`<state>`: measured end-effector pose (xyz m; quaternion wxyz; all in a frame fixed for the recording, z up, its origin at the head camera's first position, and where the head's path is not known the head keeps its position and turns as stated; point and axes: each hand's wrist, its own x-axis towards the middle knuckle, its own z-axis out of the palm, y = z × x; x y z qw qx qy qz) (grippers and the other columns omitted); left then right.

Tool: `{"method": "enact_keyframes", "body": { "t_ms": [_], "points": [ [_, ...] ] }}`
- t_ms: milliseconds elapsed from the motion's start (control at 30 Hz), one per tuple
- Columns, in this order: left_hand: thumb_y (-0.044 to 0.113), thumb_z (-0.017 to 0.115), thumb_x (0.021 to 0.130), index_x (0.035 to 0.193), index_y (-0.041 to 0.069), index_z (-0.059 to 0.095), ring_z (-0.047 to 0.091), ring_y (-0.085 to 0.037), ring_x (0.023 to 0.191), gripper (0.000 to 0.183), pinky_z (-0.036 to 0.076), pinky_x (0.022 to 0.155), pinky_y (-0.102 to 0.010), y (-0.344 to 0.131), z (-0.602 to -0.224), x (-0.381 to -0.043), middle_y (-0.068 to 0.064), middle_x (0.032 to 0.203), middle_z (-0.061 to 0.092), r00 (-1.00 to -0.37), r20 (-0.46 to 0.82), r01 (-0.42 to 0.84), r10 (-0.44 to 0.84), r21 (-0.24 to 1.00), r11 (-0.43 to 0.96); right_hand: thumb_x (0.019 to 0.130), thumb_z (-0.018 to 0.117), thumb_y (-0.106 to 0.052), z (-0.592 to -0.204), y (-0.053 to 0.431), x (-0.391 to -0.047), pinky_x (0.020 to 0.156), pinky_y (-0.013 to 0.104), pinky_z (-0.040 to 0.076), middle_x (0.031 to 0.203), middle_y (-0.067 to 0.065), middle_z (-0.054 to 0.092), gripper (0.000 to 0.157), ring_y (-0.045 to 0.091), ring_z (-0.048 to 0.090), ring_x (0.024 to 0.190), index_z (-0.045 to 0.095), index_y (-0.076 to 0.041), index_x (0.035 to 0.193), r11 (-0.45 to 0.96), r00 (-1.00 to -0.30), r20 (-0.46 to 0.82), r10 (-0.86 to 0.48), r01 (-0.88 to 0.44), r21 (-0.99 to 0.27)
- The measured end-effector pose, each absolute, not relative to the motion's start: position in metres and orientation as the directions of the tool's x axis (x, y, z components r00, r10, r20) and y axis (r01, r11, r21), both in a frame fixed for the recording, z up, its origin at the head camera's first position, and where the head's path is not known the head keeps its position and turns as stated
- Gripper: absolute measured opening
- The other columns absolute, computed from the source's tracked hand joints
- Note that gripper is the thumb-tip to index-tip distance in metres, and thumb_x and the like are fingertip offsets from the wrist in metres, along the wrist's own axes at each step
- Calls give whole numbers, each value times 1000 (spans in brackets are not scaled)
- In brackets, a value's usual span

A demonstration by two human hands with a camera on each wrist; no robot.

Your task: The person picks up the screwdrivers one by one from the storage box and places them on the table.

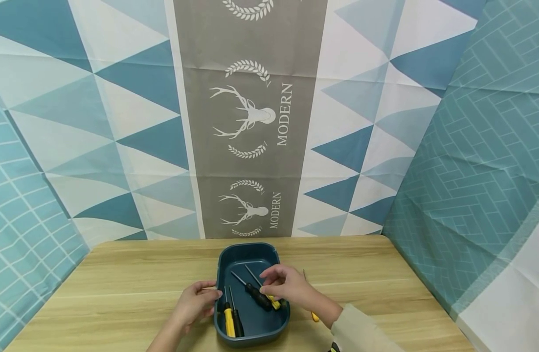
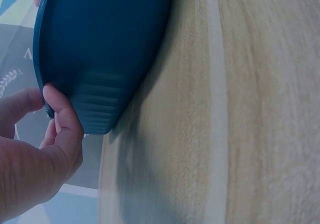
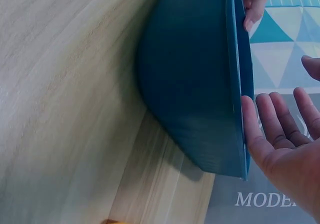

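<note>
A dark blue plastic bin [image 1: 252, 340] stands on the table. At its left side my left hand [image 1: 196, 304] pinches the rim between thumb and fingers, which the left wrist view shows closely. My right hand [image 1: 287, 283] is over the bin's right rim, fingers slightly bent and apart, holding nothing. In the right wrist view its little finger [image 3: 254, 126] is at the rim. Inside, at left, lie a yellow screwdriver [image 1: 229, 322] and a black screwdriver [image 1: 237, 323]. Nearer the right hand are another black screwdriver [image 1: 257, 296] and a yellow one [image 1: 276, 304], partly covered.
On the wooden table [image 1: 142, 274], right of the bin, lies another yellow-handled screwdriver [image 1: 315, 317], partly hidden behind my right forearm. A patterned cloth [image 1: 247, 146] hangs behind the table, with tile-patterned sheets at both sides.
</note>
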<state>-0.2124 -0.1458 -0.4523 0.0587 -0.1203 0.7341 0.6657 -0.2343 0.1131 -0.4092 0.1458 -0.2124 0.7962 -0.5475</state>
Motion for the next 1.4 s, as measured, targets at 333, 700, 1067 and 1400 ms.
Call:
{"method": "enact_keyframes", "body": {
  "t_ms": [333,700,1067,1400],
  "points": [
    [9,65,84,123,-6,49,60,-18,77,45,54,64,-31,-146,-451,-212,-13,97,61,-964,-246,-254,-98,963,85,84,69,-20,-414,100,-230,66,35,56,92,3,59,30,14,59,77,62,-7,110,303,-867,-40,-497,-130,-944],
    [9,65,84,123,-6,49,60,-18,78,45,54,64,-32,-147,-451,-210,-15,100,61,-964,-246,-254,-97,964,80,85,68,-19,-424,86,-227,65,34,56,90,3,61,30,15,59,76,61,-6,111,308,-853,-68,-517,-112,-945],
    [10,65,85,124,-6,48,60,-18,79,45,54,65,-32,-146,-450,-211,-14,99,62,-965,-245,-253,-95,964,83,84,69,-19,-426,74,-223,60,33,55,86,2,61,27,16,58,72,63,-6,107,335,-867,-84,-491,-99,-937],
    [11,64,86,125,-5,48,60,-18,78,45,54,66,-32,-146,-449,-210,-14,100,62,-962,-259,-267,-89,960,87,82,71,-20,-432,64,-220,60,34,55,85,3,60,28,15,58,74,63,-6,105,368,-879,-163,-449,-15,-930]
  ]
}}
